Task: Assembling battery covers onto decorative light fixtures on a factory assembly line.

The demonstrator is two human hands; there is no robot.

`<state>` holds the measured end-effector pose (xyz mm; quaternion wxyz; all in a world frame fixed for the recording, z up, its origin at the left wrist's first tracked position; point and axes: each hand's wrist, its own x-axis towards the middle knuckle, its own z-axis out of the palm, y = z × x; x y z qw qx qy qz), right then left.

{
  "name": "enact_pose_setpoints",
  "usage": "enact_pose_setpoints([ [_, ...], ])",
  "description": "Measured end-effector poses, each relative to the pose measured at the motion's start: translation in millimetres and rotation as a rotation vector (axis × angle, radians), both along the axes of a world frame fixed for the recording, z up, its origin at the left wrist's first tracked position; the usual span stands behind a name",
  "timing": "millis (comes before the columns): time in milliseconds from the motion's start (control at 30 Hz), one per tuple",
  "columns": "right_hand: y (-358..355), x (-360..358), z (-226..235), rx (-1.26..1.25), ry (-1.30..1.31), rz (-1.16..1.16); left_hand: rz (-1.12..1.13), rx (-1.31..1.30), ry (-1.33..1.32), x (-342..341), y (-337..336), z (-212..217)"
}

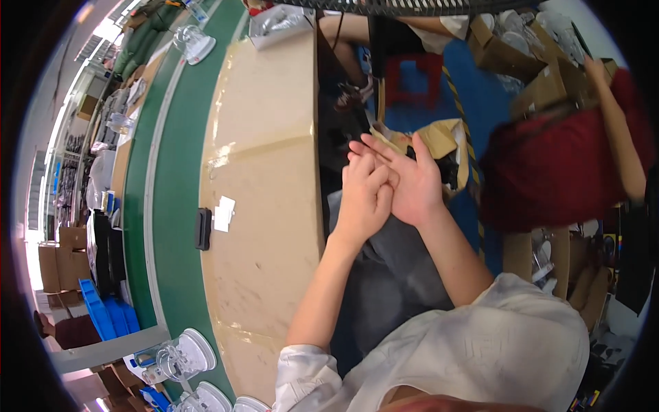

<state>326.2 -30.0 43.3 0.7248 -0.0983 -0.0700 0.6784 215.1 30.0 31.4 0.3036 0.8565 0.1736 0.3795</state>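
Note:
My left hand (362, 196) and my right hand (410, 180) are pressed together over my lap, beside the edge of a cardboard-covered work table (264, 172). The left hand's fingers rest against the right palm. The right hand's fingers are spread and point away from me. Neither hand holds anything. A small black flat device (202, 229) and a white slip of paper (224, 213) lie on the table near its far edge, well to the left of my hands.
A green conveyor belt (168, 226) runs along the table, carrying clear plastic parts (185, 355) and another (193, 42). An open cardboard box (439, 147) sits on the blue floor. A person in red (556, 172) works at the right among cardboard boxes (542, 86).

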Motion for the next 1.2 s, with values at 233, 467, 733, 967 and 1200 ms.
enact_pose_setpoints([
  [233, -1, -2, -1, 0.026, -0.084, -0.043, -0.037, -0.263, -0.193, -3, -7, -6],
  [467, -5, -5, 0, 0.021, -0.110, -0.068, -0.075, -0.191, -0.243, -4, -5, -9],
  [733, -3, 0, -1, 0.034, -0.125, -0.061, -0.124, -0.129, -0.233, -3, 2, -10],
  [967, -3, 1, -3, 0.023, -0.064, -0.052, -0.109, -0.133, -0.176, -1, 0, -7],
  [1200, -4, -4, 3, -0.018, -0.052, -0.067, -0.077, -0.148, -0.117, -1, -3, -1],
])
